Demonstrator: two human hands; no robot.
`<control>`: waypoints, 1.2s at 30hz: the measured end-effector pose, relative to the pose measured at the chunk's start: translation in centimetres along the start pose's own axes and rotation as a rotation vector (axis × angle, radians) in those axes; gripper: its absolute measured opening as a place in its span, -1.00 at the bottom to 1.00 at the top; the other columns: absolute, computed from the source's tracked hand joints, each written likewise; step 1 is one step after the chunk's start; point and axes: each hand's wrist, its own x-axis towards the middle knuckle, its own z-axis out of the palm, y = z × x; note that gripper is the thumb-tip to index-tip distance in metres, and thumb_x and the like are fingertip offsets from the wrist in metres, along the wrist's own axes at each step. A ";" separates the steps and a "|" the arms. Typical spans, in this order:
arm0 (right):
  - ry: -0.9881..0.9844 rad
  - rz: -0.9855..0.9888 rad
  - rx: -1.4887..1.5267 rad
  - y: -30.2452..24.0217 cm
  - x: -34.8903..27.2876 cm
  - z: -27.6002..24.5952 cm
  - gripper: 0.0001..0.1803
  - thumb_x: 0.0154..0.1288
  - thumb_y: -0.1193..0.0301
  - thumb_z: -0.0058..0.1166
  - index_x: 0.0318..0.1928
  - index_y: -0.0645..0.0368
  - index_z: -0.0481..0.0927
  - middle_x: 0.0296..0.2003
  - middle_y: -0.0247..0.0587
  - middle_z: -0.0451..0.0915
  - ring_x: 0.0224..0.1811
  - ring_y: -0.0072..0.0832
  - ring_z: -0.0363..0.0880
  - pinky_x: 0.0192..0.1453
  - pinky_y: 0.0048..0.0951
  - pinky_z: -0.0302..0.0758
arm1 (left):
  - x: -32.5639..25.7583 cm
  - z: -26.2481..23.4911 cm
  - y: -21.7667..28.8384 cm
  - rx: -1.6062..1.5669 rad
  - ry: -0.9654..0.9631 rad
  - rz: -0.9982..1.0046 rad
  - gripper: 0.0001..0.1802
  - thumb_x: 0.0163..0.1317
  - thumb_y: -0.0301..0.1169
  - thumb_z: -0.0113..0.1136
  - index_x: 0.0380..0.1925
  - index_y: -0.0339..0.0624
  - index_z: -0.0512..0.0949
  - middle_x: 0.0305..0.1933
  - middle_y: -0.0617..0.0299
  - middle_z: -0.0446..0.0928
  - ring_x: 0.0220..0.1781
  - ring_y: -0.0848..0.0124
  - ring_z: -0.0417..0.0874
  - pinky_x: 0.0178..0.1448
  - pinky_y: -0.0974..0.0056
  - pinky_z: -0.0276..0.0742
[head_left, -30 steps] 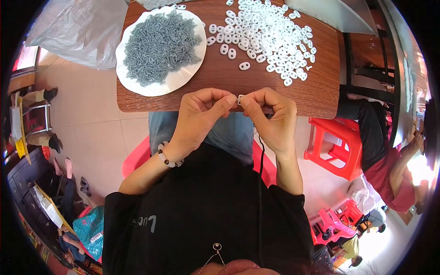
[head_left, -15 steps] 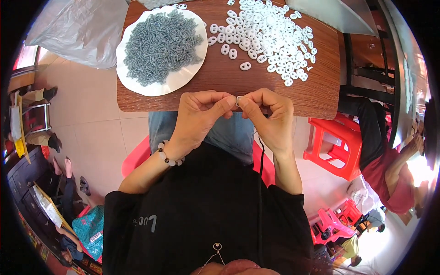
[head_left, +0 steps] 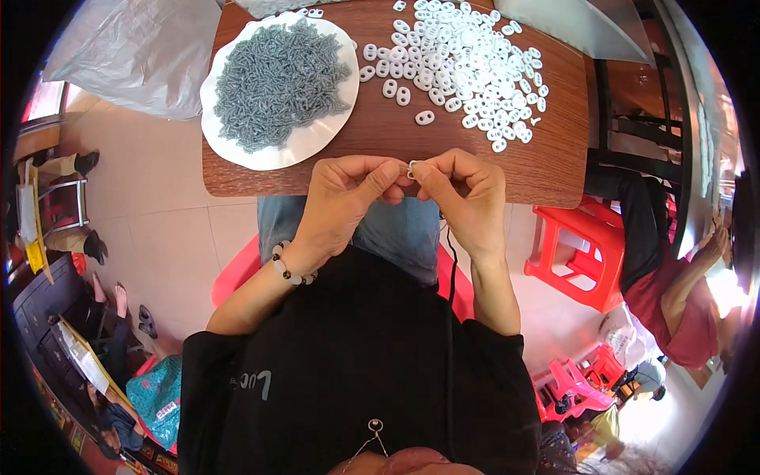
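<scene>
Both hands meet over the table's near edge, fingertips almost touching. My right hand (head_left: 467,190) pinches a small white two-holed oval piece (head_left: 411,169) between thumb and forefinger. My left hand (head_left: 340,202) is closed in a pinch against the other side of that piece; whatever tiny thing sits in its fingertips is too small to make out. Left of and beyond the hands stands a white scalloped plate (head_left: 305,157) heaped with small grey, ridged, screw-like pieces (head_left: 281,87). To the right lies a loose pile of the same white two-holed pieces (head_left: 467,59), several strayed toward the hands.
The brown wooden table (head_left: 546,170) ends just under my wrists. A grey plastic bag (head_left: 138,59) is at the far left. A red stool (head_left: 582,257) stands right of the table, beside a seated person in a dark red top (head_left: 681,324). Other people sit farther off.
The fingertips have parted slightly, and more of the white piece shows between them. Both hands stay in nearly the same place.
</scene>
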 end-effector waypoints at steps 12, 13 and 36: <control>-0.018 0.016 -0.044 0.4 0.4 -0.3 -0.89 0.25 0.50 0.14 -0.40 0.27 0.62 -0.58 -0.41 0.56 -0.56 -0.79 0.43 -0.53 -0.76 0.22 | 0.3 -0.2 -0.2 -0.018 0.018 -0.044 -0.80 0.25 -0.39 0.22 -0.21 -0.29 0.64 -0.33 0.20 0.66 -0.39 0.59 0.60 -0.26 0.46 0.55; -0.018 0.016 -0.044 0.3 0.5 -0.2 -0.89 0.25 0.50 0.14 -0.40 0.27 0.62 -0.58 -0.41 0.56 -0.56 -0.79 0.43 -0.53 -0.76 0.22 | 0.3 -0.2 -0.2 -0.032 0.024 -0.050 -0.80 0.24 -0.39 0.23 -0.22 -0.28 0.65 -0.33 0.21 0.65 -0.39 0.59 0.60 -0.26 0.47 0.55; 0.031 0.011 0.038 0.4 1.0 -0.2 -0.85 0.28 0.43 0.16 -0.40 0.25 0.62 -0.60 -0.41 0.54 -0.58 -0.78 0.42 -0.47 -0.75 0.32 | 1.0 0.0 0.1 -0.053 -0.003 -0.061 -0.69 0.35 -0.26 0.09 -0.19 -0.30 0.63 -0.29 0.20 0.64 -0.42 0.61 0.51 -0.32 0.48 0.43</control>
